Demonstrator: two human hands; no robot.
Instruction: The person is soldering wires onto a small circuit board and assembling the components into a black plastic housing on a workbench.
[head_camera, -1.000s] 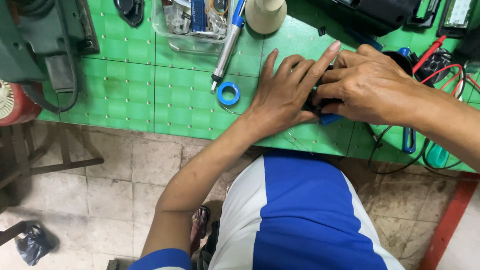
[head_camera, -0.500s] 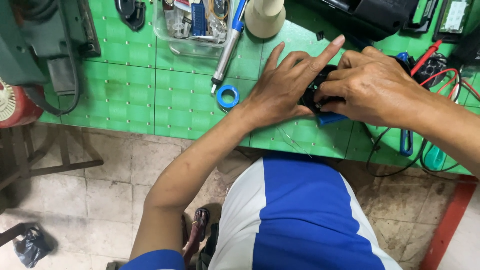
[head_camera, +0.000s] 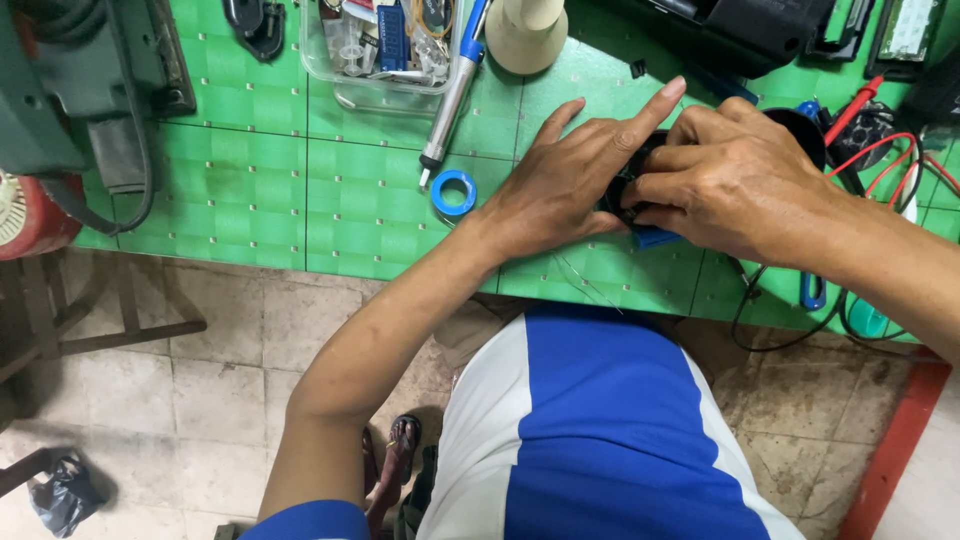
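Between your two hands sits a small black object (head_camera: 628, 190), mostly hidden by your fingers, so you cannot tell its full shape. It rests on the green gridded bench top (head_camera: 380, 200), near the front edge. Your left hand (head_camera: 570, 180) lies against its left side, palm down, index finger stretched out straight above it and thumb tucked along its near edge. Your right hand (head_camera: 735, 180) covers it from the right, fingers curled over its top. Under the object, touching it, a flat blue piece (head_camera: 655, 238) pokes out toward you, just below your right thumb.
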